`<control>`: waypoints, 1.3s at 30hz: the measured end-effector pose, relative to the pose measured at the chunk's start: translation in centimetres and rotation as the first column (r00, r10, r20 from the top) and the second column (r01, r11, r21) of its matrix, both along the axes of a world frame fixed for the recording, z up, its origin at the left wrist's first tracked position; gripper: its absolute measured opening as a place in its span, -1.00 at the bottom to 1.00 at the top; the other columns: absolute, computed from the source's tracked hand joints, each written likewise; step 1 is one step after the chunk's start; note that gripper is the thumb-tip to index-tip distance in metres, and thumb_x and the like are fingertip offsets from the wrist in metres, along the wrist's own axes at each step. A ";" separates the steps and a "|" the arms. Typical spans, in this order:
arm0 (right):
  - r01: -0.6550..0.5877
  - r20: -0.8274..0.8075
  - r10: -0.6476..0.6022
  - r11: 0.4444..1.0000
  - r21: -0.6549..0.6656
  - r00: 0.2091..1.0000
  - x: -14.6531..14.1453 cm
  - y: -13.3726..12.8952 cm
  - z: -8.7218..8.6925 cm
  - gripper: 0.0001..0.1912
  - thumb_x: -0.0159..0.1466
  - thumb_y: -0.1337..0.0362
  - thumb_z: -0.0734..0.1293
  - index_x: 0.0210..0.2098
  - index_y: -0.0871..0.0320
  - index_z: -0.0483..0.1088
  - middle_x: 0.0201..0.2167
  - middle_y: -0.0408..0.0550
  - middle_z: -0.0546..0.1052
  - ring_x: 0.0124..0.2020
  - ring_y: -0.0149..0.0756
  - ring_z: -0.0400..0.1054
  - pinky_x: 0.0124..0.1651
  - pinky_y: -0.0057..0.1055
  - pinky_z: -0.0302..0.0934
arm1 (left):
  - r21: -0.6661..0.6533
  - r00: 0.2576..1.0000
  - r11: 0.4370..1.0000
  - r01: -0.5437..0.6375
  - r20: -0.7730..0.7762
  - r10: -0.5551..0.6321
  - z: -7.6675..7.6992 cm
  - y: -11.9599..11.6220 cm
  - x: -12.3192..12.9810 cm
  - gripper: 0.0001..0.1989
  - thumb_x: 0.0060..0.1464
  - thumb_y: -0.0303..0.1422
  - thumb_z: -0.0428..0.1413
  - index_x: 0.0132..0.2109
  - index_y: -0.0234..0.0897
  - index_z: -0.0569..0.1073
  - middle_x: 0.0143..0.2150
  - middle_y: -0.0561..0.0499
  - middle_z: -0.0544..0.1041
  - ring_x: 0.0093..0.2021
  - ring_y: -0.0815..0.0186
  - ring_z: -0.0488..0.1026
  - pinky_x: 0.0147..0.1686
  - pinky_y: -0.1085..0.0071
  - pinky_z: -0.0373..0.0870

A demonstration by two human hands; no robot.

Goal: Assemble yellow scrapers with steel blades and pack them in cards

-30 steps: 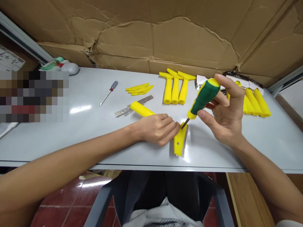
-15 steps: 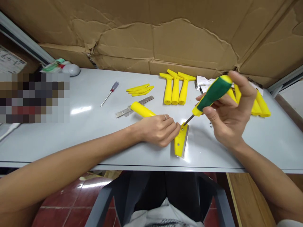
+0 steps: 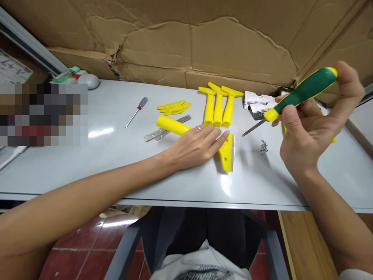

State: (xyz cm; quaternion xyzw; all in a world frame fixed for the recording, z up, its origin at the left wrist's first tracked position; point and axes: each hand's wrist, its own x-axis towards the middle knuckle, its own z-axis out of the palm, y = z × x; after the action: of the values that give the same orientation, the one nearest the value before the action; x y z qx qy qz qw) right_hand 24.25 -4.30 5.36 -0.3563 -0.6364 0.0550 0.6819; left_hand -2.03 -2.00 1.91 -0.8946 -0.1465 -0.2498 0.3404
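My left hand (image 3: 201, 146) is wrapped over the neck of a yellow scraper (image 3: 226, 157), whose handle sticks out to the left. A metal blade shows along the right edge of the scraper's head, and two screws sit in its face. My right hand (image 3: 314, 120) grips a green and yellow screwdriver (image 3: 304, 91) off the table, its shaft slanting down to the left, tip apart from the scraper. A small heap of screws (image 3: 264, 147) lies on the table between the screwdriver and my right wrist.
Several yellow scraper handles (image 3: 218, 105) lie toward the back. Left of them are yellow strips (image 3: 174, 107), metal blades (image 3: 154, 135) and a small screwdriver (image 3: 136, 112). White and black packets (image 3: 259, 102) lie at the back right. Cardboard (image 3: 157, 46) lines the table's rear.
My right hand has lifted the screwdriver up and right, away from the scraper. The scraper's head has shifted slightly up under my left hand, whose fingers have stretched further over it.
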 end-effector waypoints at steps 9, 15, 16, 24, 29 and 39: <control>-0.241 -0.359 0.036 0.803 -0.545 0.933 0.2 0.1 0.6 -0.37 0.17 0.37 0.40 0.21 -0.20 0.44 -0.28 -0.14 0.50 -0.42 -0.35 0.36 -0.57 -0.50 0.16 | -0.309 0.944 0.895 -0.322 -0.176 0.279 -0.8 -0.6 0.2 -0.43 0.42 -0.62 -0.16 0.51 -0.51 0.09 -0.03 -0.24 0.49 -0.06 0.11 0.48 -0.10 0.22 0.47; -0.231 -0.190 0.131 0.562 -0.795 0.973 -0.6 -0.9 0.7 -0.86 0.32 0.24 0.40 -0.23 0.06 0.65 -0.21 -0.02 0.54 -0.38 -0.39 0.37 -0.56 -0.54 0.16 | -0.355 0.975 0.909 -0.217 -0.027 0.222 -1.9 0.0 -0.1 -0.43 0.47 -0.53 -0.14 0.52 -0.56 -0.02 0.02 -0.28 0.48 0.02 0.05 0.44 0.00 0.12 0.49; -0.211 -0.145 0.163 0.538 -0.816 0.976 -0.6 -1.0 0.5 -0.85 0.34 0.18 0.42 -0.23 0.06 0.65 -0.21 -0.02 0.53 -0.36 -0.37 0.37 -0.56 -0.54 0.17 | -0.330 0.981 0.927 -0.179 0.007 0.191 -1.8 0.0 -0.2 -0.45 0.47 -0.52 -0.12 0.51 -0.56 0.02 0.00 -0.28 0.49 0.02 0.05 0.45 -0.02 0.13 0.49; -0.156 0.022 0.346 0.477 -0.865 0.938 -0.8 -1.5 0.5 -0.59 0.24 -0.16 0.54 -0.33 0.07 0.58 -0.54 -0.20 0.24 -0.53 -0.48 0.08 -0.59 -0.54 0.16 | -0.218 0.984 0.976 -0.026 0.164 0.063 -1.0 -0.2 0.0 -0.60 0.45 -0.53 -0.02 0.36 -0.52 0.30 -0.08 -0.21 0.54 -0.06 0.12 0.50 -0.10 0.22 0.50; -0.171 0.106 0.408 0.586 -0.792 0.907 -0.7 -1.3 0.4 -0.60 0.29 -0.15 0.50 -0.35 0.06 0.58 -0.54 -0.19 0.31 -0.52 -0.44 0.09 -0.55 -0.45 0.14 | -0.266 0.986 0.964 -0.009 0.157 0.053 -1.2 -0.2 -0.1 -0.54 0.45 -0.54 -0.06 0.42 -0.47 0.24 -0.06 -0.24 0.56 -0.03 0.08 0.52 -0.05 0.14 0.51; -0.154 0.118 0.390 0.600 -0.785 0.913 -0.8 -1.1 -0.1 -0.67 0.29 -0.07 0.52 -0.34 0.06 0.61 -0.51 -0.17 0.43 -0.51 -0.42 0.19 -0.55 -0.45 0.15 | -0.364 0.989 0.931 0.005 0.138 0.049 -1.5 0.1 -0.2 -0.52 0.44 -0.53 -0.03 0.43 -0.41 0.28 -0.01 -0.28 0.56 0.03 0.05 0.52 -0.02 0.10 0.54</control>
State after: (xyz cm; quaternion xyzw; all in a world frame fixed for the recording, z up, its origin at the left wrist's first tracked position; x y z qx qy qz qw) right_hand 23.46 -5.36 5.29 -0.5109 -0.6895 0.3709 0.3551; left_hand -2.18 -1.91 0.41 -0.9198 -0.2246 -0.2788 0.1604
